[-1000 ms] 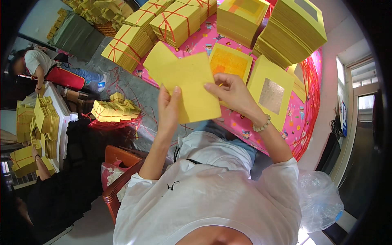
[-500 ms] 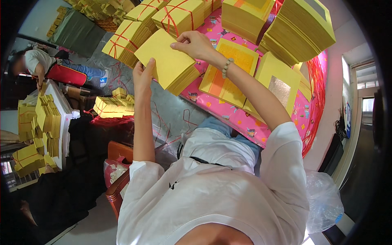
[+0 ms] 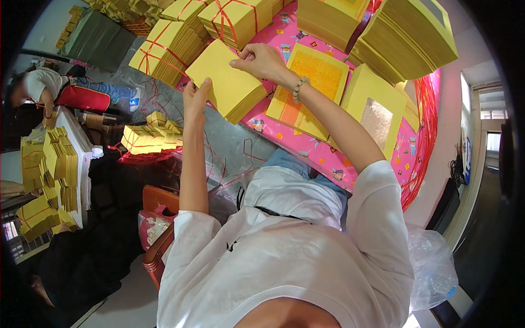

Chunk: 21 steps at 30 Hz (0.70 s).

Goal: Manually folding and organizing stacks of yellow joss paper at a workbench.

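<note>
Both hands grip one stack of yellow paper sheets [image 3: 229,85]: left hand [image 3: 194,98] closed on its near edge, right hand [image 3: 260,60] pinching its far corner above the pink patterned cloth [image 3: 306,147].

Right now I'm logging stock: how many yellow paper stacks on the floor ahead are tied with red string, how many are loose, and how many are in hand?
Tied stacks: 2
Loose tall stacks: 2
Held stack, between left hand and right hand: 1
Total: 5
</note>
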### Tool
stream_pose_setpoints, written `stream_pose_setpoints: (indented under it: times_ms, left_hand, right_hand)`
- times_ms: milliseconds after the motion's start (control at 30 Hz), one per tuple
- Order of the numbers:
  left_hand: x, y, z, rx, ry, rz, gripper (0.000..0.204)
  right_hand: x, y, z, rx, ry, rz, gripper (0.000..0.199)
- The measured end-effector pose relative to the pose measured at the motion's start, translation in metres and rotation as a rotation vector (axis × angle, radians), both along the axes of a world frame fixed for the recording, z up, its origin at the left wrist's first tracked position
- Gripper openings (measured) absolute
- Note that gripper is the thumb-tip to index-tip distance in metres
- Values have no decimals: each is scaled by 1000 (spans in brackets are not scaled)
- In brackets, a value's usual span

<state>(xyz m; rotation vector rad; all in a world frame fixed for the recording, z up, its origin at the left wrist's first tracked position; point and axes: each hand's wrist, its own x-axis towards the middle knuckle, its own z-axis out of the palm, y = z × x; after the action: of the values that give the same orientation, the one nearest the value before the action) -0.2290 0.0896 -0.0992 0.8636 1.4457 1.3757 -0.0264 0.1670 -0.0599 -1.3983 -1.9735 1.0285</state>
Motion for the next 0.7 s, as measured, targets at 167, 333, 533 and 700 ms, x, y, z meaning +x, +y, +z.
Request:
stream_pose_setpoints:
  times_ms: [167, 333, 533, 700]
  left_hand:
    - [4, 0, 2, -14, -55, 6, 32]
    - [4, 1, -3, 6, 41, 56, 32]
    - [6, 6, -11, 79, 572, 112, 51]
    - [27, -5, 11, 43, 960, 181, 64]
  right_hand:
    - [0, 0, -6, 72, 7, -10, 43]
    - [1, -2, -6, 67, -29, 5, 42]
    - [5, 1, -9, -39, -82, 11, 43]
    - [6, 1, -17, -40, -116, 6, 41]
